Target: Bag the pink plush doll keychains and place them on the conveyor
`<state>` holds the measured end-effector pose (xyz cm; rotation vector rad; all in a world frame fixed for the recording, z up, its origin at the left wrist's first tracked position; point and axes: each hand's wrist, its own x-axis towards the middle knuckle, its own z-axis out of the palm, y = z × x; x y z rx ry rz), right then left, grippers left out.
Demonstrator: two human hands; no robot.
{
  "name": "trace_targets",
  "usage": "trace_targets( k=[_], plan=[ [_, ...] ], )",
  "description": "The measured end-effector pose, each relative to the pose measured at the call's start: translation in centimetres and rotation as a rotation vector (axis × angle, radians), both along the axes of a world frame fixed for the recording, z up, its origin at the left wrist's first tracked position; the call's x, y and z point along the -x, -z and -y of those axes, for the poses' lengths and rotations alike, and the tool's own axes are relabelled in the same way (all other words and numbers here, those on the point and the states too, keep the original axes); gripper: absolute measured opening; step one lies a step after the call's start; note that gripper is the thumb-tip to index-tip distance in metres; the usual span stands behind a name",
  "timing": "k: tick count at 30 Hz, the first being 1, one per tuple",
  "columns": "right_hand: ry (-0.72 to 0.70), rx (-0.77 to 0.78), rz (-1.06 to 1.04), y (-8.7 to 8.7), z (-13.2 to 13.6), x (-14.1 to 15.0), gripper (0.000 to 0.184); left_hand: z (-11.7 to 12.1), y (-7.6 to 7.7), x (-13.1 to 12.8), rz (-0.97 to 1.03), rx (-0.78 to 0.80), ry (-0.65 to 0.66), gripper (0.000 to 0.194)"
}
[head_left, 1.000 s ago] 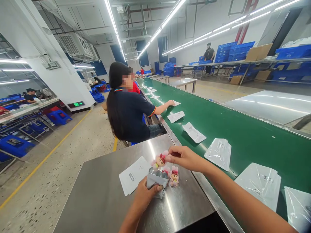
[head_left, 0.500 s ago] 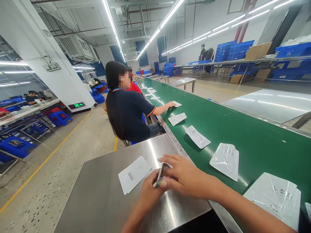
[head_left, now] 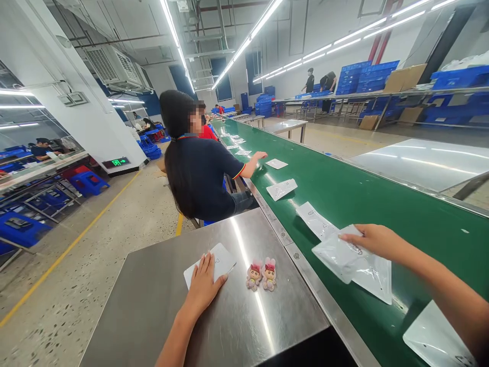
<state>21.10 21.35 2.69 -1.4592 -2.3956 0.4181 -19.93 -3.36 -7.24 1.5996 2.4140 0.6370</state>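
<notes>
My left hand (head_left: 204,285) lies flat, fingers stretched, on a white pouch (head_left: 223,260) on the steel table. Just right of it, two small cartoon figures with pink rabbit ears rest side by side, the left figure (head_left: 253,275) and the right figure (head_left: 269,274). Over the green belt, my right hand (head_left: 369,240) grips one edge of another white printed pouch (head_left: 334,255). That pouch overlaps a pouch (head_left: 376,283) beneath it on the belt, and its near corner covers part of a further pouch (head_left: 315,220).
The green conveyor belt (head_left: 420,219) runs along the right of the steel table (head_left: 153,290), carrying several more white pouches (head_left: 281,188). A co-worker (head_left: 206,168) sits beyond the table with an arm over the belt. Blue crates (head_left: 378,76) are stacked on far benches.
The two figures, hidden before, now lie on the table. My hands have parted: the left has moved onto the table pouch, the right over the belt to a pouch. The co-worker's hand has left a pouch.
</notes>
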Motion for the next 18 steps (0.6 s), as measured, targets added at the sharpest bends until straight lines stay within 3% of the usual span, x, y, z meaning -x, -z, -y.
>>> trace_targets(
  k=[3,6,10,14,18],
  plan=[
    [0.088,-0.020,0.125,0.4,-1.0,-0.9,0.050,0.2,2.2,1.1,-0.066,-0.012,0.041,0.045],
    [0.098,-0.148,0.088,-0.4,0.5,1.4,0.049,0.2,2.5,1.1,-0.085,-0.054,0.058,0.042],
    [-0.068,-0.240,-0.061,-0.8,3.8,6.6,0.039,-0.1,2.0,0.9,-0.128,-0.035,0.059,0.063],
    [-0.263,-0.246,-0.187,0.4,6.3,10.5,0.031,-0.4,2.1,0.8,-0.078,0.003,0.071,0.047],
    [-0.412,-0.233,-0.269,1.6,8.2,12.6,0.026,0.0,1.7,0.6,0.004,-0.054,0.070,0.044]
  ],
)
